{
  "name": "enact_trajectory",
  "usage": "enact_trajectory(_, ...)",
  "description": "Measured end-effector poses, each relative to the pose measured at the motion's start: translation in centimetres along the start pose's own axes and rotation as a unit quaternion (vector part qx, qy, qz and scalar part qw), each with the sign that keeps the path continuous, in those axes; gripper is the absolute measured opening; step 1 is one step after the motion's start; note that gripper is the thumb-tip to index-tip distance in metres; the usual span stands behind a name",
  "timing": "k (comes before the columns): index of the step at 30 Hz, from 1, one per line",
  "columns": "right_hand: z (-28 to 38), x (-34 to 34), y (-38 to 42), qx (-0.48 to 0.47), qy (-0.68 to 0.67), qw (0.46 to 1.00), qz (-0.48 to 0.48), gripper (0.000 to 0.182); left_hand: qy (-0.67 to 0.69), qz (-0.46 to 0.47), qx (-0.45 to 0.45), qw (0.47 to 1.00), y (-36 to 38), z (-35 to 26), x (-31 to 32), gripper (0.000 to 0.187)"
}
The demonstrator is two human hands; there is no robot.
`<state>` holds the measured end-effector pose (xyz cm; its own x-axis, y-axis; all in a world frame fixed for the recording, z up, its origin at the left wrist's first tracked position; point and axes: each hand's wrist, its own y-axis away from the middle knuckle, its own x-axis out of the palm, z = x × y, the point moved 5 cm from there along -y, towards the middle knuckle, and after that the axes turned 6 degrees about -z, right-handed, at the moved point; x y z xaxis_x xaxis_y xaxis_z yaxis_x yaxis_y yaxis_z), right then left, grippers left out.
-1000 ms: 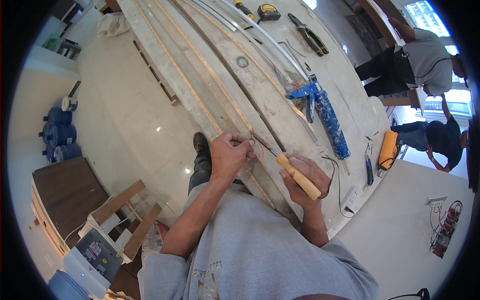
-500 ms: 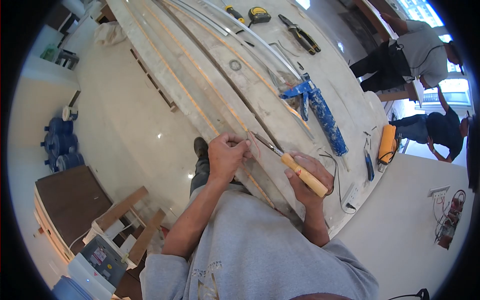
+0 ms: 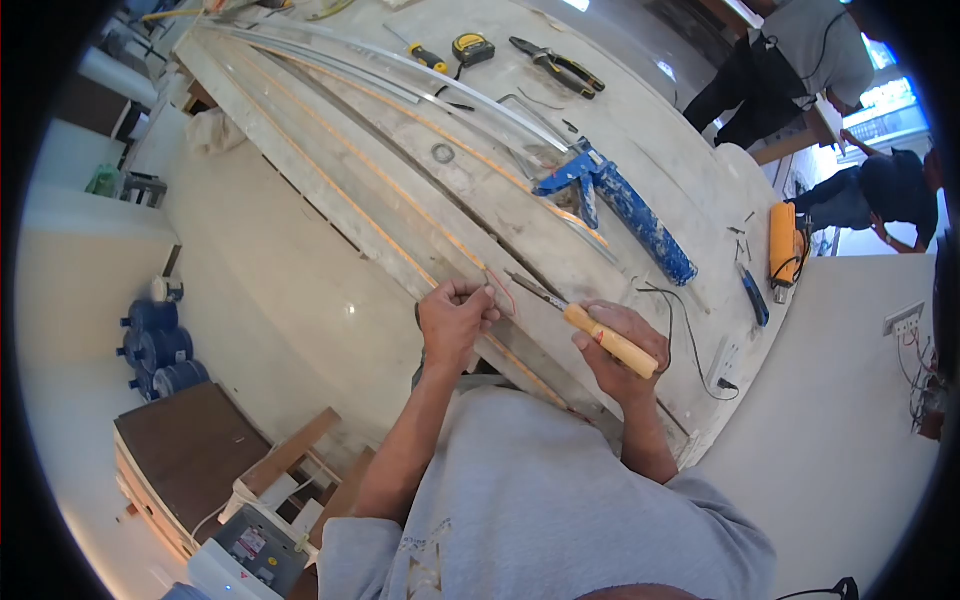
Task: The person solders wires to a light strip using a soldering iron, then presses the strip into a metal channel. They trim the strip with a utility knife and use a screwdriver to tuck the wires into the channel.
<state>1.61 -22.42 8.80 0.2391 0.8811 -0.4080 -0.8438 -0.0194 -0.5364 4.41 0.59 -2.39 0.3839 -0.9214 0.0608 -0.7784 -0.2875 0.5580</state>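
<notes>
My right hand is wrapped round the wooden handle of a soldering iron, whose metal tip points up and left over the work surface. My left hand is pinched at the end of an LED strip, fingertips together; what lies between them is too small to make out. A thin red wire loops between the strip's end and the iron's tip. Another lit-looking orange strip runs alongside on the pale board.
On the table lie a blue caulking gun, pliers, a tape measure, a screwdriver, a blue cutter, an orange tool and a power strip. Two people are at upper right. Blue bottles stand left.
The view has turned and shifted, so the table and tools appear moved left. Both hands keep nearly the same pose, the right still round the iron's handle.
</notes>
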Motion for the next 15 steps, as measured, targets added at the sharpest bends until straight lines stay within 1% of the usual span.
enact_trajectory(5,0.1,-0.7,0.3,0.022,-0.006,1.0,-0.015,0.033,-0.01,0.002,0.01,1.0,0.4,-0.3,-1.0,0.017)
enact_trajectory(7,0.2,-1.2,0.5,0.022,-0.004,0.999,-0.028,0.031,-0.046,0.016,0.063,0.997,-0.2,-0.6,-2.6,0.018)
enact_trajectory(8,0.4,-1.6,0.6,0.03,-0.002,0.999,-0.04,0.031,-0.058,0.025,0.063,0.996,-0.7,-0.8,-3.3,0.018)
enact_trajectory(9,0.6,-1.9,0.6,0.039,0.0,0.998,-0.048,0.03,-0.151,0.004,0.144,0.978,-1.1,-1.8,-4.2,0.016)
enact_trajectory(10,0.7,-2.3,0.8,0.047,0.003,0.997,-0.056,0.03,-0.238,-0.014,0.226,0.945,-1.5,-3.1,-4.7,0.016)
enact_trajectory(11,0.5,-2.7,1.3,0.054,0.008,0.996,-0.069,0.03,-0.246,-0.002,0.228,0.942,-2.4,-4.0,-5.0,0.016)
enact_trajectory(12,0.0,-3.3,2.0,0.09,-0.003,0.992,-0.093,0.029,-0.312,0.02,0.395,0.864,-2.4,-6.3,-4.4,0.021)
enact_trajectory(13,-0.2,-3.8,2.7,0.126,-0.014,0.985,-0.119,0.029,-0.362,0.044,0.547,0.753,-1.9,-8.1,-3.7,0.027)
enact_trajectory(14,-0.1,-4.2,2.9,0.156,-0.049,0.975,-0.15,0.027,-0.405,0.088,0.541,0.732,-2.6,-8.8,-3.2,0.032)
enact_trajectory(15,0.2,-4.8,3.1,0.16,-0.041,0.973,-0.163,0.027,-0.403,0.104,0.545,0.728,-2.9,-9.8,-2.5,0.032)
